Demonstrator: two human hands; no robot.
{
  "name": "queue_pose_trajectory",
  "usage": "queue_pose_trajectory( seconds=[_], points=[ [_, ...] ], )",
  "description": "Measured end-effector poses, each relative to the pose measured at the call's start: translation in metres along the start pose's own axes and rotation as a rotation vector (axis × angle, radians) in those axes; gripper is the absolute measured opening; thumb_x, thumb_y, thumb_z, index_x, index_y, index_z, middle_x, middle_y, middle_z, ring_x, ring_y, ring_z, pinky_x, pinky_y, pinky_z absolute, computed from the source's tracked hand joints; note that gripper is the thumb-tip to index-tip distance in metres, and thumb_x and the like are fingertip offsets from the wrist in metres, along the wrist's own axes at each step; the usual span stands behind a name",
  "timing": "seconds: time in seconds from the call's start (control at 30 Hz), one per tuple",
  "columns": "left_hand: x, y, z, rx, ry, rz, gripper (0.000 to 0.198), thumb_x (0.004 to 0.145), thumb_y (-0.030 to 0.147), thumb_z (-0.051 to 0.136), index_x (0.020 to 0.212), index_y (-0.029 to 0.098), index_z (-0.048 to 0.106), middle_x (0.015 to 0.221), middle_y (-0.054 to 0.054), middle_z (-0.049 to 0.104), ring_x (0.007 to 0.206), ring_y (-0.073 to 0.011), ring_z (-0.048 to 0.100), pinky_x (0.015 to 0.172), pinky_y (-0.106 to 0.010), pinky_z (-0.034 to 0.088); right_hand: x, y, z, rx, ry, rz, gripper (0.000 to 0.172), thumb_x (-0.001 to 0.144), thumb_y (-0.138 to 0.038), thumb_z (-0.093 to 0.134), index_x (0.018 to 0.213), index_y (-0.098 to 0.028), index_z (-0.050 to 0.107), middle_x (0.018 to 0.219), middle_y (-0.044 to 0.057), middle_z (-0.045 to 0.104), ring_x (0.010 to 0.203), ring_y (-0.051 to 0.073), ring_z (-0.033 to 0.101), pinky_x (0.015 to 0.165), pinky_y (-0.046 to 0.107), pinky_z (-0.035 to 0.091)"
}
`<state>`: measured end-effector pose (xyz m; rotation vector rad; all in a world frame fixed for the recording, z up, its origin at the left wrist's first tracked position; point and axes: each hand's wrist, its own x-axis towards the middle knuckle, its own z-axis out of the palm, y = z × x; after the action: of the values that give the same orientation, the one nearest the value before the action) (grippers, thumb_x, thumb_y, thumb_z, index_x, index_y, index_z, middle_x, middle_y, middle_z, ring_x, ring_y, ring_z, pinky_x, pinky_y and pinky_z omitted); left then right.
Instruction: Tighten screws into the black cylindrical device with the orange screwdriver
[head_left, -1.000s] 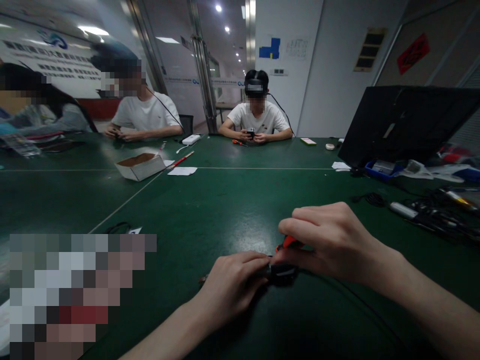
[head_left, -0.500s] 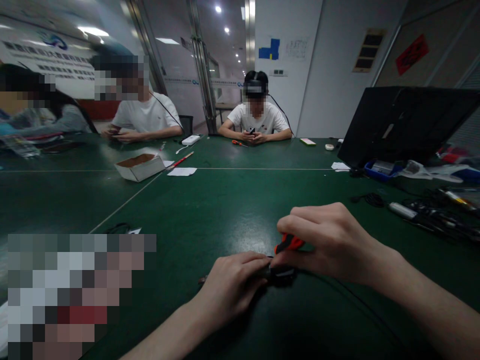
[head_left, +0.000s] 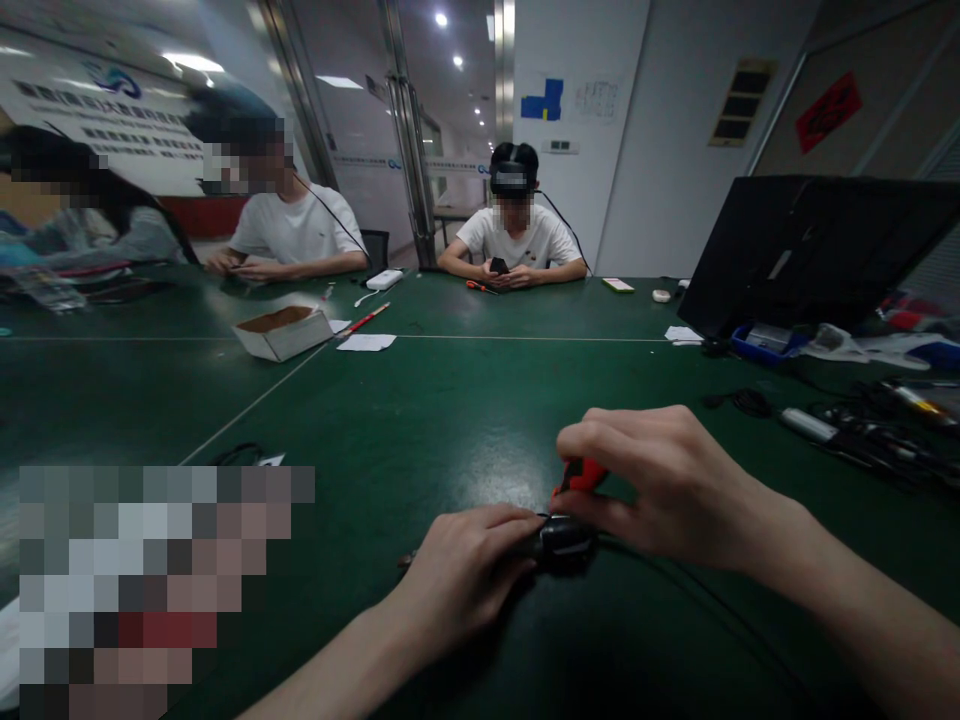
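Note:
My left hand (head_left: 465, 560) is closed around a black corded device (head_left: 568, 538) lying on the green table. The device's right end sticks out past my fingers, and the part under the palm is hidden. From that end a thin black cable (head_left: 709, 590) runs off to the lower right. Just above the device, my right hand (head_left: 652, 480) pinches a screwdriver (head_left: 587, 474) by its red-and-black handle. The handle leans over the device's top. Its tip is too small and dark to make out, so I cannot tell whether it touches.
A white open box (head_left: 283, 335) stands at the left, beside a red stick (head_left: 367, 318) and paper (head_left: 367, 343). At the right are a black monitor (head_left: 817, 255), a blue tray (head_left: 766, 342) and tangled cables (head_left: 885, 440). Several people sit around the green table (head_left: 420, 420).
The screwdriver handle has turned in my right fingers, and the thumb has lifted slightly, baring more of the device. My left hand stays in place.

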<state>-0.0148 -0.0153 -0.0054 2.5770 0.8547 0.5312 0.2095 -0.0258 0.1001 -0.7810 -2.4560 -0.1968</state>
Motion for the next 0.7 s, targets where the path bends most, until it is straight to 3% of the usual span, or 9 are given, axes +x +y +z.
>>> queue_pose_trajectory(
  seconds=[0.13, 0.2, 0.27, 0.43, 0.6, 0.7],
  points=[
    [0.000, 0.002, -0.001, -0.003, 0.005, -0.005, 0.028, 0.089, 0.014, 0.055, 0.113, 0.023, 0.065, 0.110, -0.004, 0.070, 0.093, -0.0209, 0.067, 0.078, -0.030, 0.053, 0.000, -0.001, -0.003, -0.059, -0.058, 0.011, 0.017, 0.090, -0.033, 0.059, 0.087, -0.020, 0.050, 0.071, -0.003, 0.055, 0.057, 0.011, 0.048, 0.050, 0.025, 0.029],
    [0.000, 0.002, -0.002, -0.016, 0.006, 0.002, 0.028, 0.089, 0.014, 0.055, 0.113, 0.022, 0.065, 0.112, -0.005, 0.070, 0.094, -0.0211, 0.067, 0.078, -0.030, 0.053, 0.000, -0.004, -0.007, 0.012, -0.114, 0.077, 0.013, 0.087, -0.026, 0.059, 0.095, -0.019, 0.050, 0.084, 0.000, 0.060, 0.068, 0.012, 0.054, 0.055, 0.025, 0.035],
    [0.000, 0.002, -0.002, -0.022, 0.011, 0.011, 0.031, 0.088, 0.013, 0.055, 0.116, 0.021, 0.064, 0.114, -0.006, 0.069, 0.096, -0.0214, 0.067, 0.079, -0.030, 0.054, 0.000, -0.005, -0.011, 0.112, -0.174, 0.136, 0.022, 0.083, -0.017, 0.058, 0.103, -0.019, 0.049, 0.096, 0.001, 0.062, 0.076, 0.013, 0.057, 0.060, 0.025, 0.039],
    [0.000, 0.001, -0.001, -0.014, 0.011, 0.019, 0.033, 0.089, 0.013, 0.056, 0.120, 0.022, 0.061, 0.116, -0.005, 0.069, 0.098, -0.0213, 0.067, 0.080, -0.030, 0.053, -0.001, -0.004, -0.012, 0.144, -0.163, 0.163, 0.024, 0.084, -0.012, 0.058, 0.104, -0.020, 0.046, 0.088, -0.002, 0.061, 0.069, 0.010, 0.057, 0.059, 0.023, 0.040],
    [0.000, 0.001, -0.002, -0.008, -0.004, 0.003, 0.030, 0.088, 0.013, 0.056, 0.116, 0.022, 0.063, 0.111, -0.005, 0.070, 0.093, -0.0211, 0.068, 0.073, -0.027, 0.052, -0.002, -0.001, -0.006, -0.048, -0.068, 0.050, 0.020, 0.088, -0.031, 0.065, 0.094, -0.020, 0.049, 0.074, -0.004, 0.056, 0.058, 0.011, 0.050, 0.050, 0.024, 0.030],
    [0.000, 0.001, -0.002, -0.005, -0.003, -0.010, 0.031, 0.087, 0.013, 0.057, 0.116, 0.023, 0.063, 0.110, -0.005, 0.070, 0.092, -0.0218, 0.068, 0.070, -0.027, 0.052, -0.002, -0.002, -0.008, -0.132, -0.055, 0.025, 0.026, 0.089, -0.042, 0.062, 0.082, -0.020, 0.049, 0.068, -0.003, 0.053, 0.056, 0.011, 0.046, 0.049, 0.026, 0.027]
  ],
)
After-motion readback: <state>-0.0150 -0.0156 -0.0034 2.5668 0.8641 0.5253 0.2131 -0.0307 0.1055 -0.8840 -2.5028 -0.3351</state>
